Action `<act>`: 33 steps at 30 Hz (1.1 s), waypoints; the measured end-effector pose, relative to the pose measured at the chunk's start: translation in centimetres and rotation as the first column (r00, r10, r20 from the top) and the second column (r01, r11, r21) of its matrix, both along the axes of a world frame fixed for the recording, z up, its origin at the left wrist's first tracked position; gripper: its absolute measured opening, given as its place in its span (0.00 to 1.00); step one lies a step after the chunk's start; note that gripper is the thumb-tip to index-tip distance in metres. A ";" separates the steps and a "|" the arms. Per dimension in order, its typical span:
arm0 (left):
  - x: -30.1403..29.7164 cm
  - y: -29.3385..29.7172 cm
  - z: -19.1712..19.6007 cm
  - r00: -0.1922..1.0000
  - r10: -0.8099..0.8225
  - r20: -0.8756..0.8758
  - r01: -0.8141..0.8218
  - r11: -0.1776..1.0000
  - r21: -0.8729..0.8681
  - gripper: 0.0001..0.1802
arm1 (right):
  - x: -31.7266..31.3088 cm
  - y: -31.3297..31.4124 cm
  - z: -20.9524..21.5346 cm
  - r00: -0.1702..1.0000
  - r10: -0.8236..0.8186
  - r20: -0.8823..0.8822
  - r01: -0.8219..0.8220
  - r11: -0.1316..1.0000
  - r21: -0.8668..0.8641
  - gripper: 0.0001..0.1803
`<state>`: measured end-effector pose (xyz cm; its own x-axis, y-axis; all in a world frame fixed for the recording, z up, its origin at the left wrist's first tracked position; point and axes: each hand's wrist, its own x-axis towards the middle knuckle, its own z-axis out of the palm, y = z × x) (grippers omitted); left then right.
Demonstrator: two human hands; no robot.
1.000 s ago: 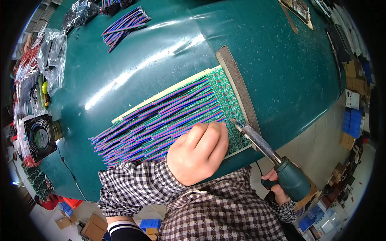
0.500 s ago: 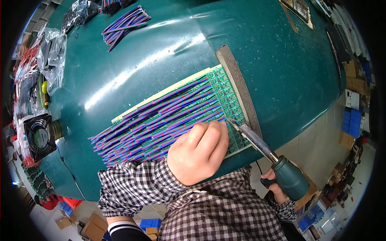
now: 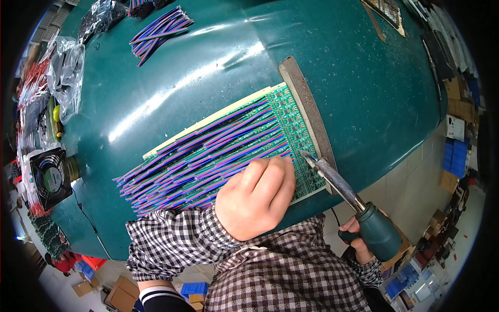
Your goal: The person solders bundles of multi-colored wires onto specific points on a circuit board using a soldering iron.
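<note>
A panel of green circuit boards [image 3: 295, 125] lies in front of me, rows of multicoloured ribbon wires [image 3: 208, 151] running left across it. My left hand [image 3: 257, 195] rests over the near part of the panel, fingers curled and pinched around a ribbon wire by the board pads; the fingertips partly hide it. My right hand [image 3: 358, 242] is wrapped around the dark green handle of a soldering iron [image 3: 343, 187]. Its metal tip points left at the boards, just right of my left fingertips and apart from them.
A brown-grey bar [image 3: 306, 104] lies along the panel's right end. Farther off is a loose bundle of ribbon wires [image 3: 158, 34]. At the left stand a black fan [image 3: 52, 176] and clear plastic bags [image 3: 67, 78]. A metal-edged tray [image 3: 387, 15] sits at the far right.
The soldering iron's tip has moved slightly right, away from my left fingertips, with my right hand shifting along. My left hand stays almost where it was.
</note>
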<state>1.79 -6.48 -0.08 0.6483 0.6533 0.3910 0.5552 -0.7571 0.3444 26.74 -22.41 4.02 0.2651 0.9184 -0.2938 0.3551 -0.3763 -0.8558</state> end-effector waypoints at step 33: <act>0.2 -0.1 0.2 1.000 0.024 -0.019 -0.023 0.999 0.032 0.22 | -0.1 0.4 0.1 0.999 0.032 -0.043 -0.032 0.999 -0.009 0.31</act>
